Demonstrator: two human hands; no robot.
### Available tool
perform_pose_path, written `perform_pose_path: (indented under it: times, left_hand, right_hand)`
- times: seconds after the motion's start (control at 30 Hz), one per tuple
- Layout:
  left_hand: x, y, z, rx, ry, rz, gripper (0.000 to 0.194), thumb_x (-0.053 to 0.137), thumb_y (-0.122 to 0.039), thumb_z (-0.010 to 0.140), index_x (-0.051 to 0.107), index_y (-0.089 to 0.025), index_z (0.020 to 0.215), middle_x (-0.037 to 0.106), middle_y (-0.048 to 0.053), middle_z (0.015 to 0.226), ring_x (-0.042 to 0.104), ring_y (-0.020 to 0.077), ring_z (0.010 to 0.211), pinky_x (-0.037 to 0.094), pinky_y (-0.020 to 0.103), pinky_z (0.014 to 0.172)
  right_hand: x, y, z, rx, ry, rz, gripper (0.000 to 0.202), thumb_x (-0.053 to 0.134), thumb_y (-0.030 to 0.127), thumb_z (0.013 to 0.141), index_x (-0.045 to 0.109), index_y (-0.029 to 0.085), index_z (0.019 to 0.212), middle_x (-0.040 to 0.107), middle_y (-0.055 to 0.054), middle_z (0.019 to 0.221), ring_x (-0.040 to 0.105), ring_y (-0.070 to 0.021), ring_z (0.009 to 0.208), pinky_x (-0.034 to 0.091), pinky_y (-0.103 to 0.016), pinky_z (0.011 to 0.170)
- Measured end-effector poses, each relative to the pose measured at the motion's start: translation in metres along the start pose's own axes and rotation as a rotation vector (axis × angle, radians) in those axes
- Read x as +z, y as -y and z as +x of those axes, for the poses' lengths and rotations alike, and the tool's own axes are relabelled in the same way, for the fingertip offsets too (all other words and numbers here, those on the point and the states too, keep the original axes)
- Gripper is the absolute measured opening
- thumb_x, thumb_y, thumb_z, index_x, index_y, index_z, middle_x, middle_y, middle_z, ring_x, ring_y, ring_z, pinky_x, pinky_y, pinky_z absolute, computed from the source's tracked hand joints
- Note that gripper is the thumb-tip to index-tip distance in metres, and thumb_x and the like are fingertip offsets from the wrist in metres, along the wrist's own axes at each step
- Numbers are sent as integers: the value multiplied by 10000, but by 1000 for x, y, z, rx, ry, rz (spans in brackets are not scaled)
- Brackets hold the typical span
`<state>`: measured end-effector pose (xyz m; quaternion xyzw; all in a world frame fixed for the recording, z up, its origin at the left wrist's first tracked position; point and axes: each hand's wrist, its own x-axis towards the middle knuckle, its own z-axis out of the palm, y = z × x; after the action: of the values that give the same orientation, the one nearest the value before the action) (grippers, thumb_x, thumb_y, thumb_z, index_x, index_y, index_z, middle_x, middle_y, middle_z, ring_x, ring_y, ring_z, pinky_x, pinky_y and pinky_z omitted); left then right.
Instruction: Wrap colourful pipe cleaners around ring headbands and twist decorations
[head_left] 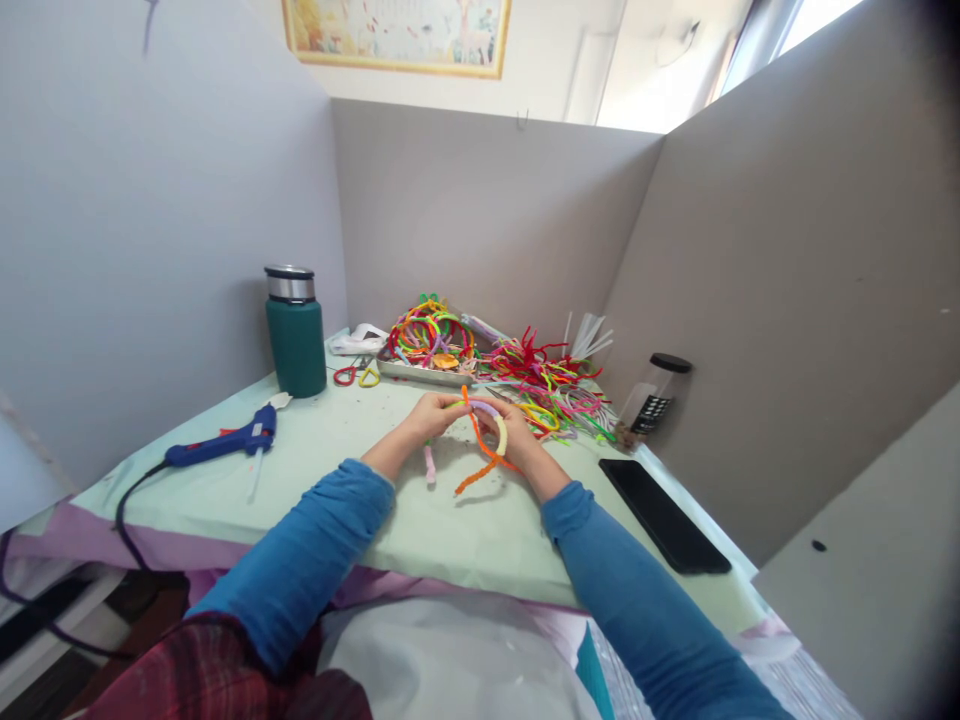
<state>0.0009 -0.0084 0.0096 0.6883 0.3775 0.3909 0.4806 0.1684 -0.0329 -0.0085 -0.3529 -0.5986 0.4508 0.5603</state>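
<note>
The fingertips of the left hand (437,412) and the right hand (510,428) pinch the top of a bendy pipe-cleaner piece (502,438). The two hands are close together, with the piece between them. It is light purple by the fingertips and pale yellow where it curves down beside the right fingers. A fuzzy orange pipe cleaner (474,481) pokes up between the hands, and its bumpy end hangs below the fingers. A pink end (430,468) hangs down under the left fingers.

Just past the fingers is a metal tray (427,374) full of colorful pipe-cleaner rings (427,332). A big messy pile of pipe cleaners (536,362) is past the right fingers, with some clear sticks (592,338) poking up behind it. Past the left fingers are a red loop (345,376) and a yellow loop (368,378), then a green bottle (295,345) standing up.

Well left of the fingers, a blue glue gun (221,446) lies on the pale green cloth (337,420). Well right of them are a black phone (664,515) and a clear jar with a black lid (656,395).
</note>
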Motion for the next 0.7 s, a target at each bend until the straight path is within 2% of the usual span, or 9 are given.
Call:
perform_pose_path:
  times: [0.1,0.23,0.3,0.47,0.57,0.7]
  left_hand:
    - [0,1,1,5,15,6,506,678,-586,632,658,-119,824,317,-89,462,247,46,401,152,216,411]
    - [-1,6,3,12,19,36,471,683,-584,624,615,-130,729,327,-89,459,250,46,410,165,215,420]
    - [-2,8,4,14,1,70,463,687,-579,617,603,-132,701,335,-87,454,264,50,420,182,216,431]
    - [-3,10,4,42,-28,186,458,670,-572,624,626,-120,679,369,-68,460,295,65,462,205,219,460]
    - [-3,11,4,71,-21,257,464,644,-573,639,655,-112,687,407,-56,492,316,72,492,225,215,478]
    - [-2,11,4,80,-2,290,458,643,-559,625,673,-109,701,453,-47,531,351,83,532,258,210,499]
  right_hand:
    - [-4,-2,3,7,-5,-19,370,703,424,658,707,203,955,622,-11,710,466,-114,551,390,-250,527]
    - [-7,0,5,-8,-39,-23,393,571,524,767,698,186,923,616,-13,727,459,-103,532,378,-246,507]
    - [-6,3,4,-36,-47,-68,418,544,550,781,696,175,885,622,-17,729,460,-104,529,383,-252,510]
    - [-2,5,2,-76,-38,-256,312,638,468,729,675,174,826,605,2,673,489,-115,570,395,-251,549]
    - [0,1,3,-143,-29,-371,255,644,416,722,658,174,802,619,-3,707,512,-126,621,398,-255,591]
    - [0,-2,5,-198,-38,-532,187,619,364,736,626,177,730,573,15,642,481,-128,602,364,-255,580]
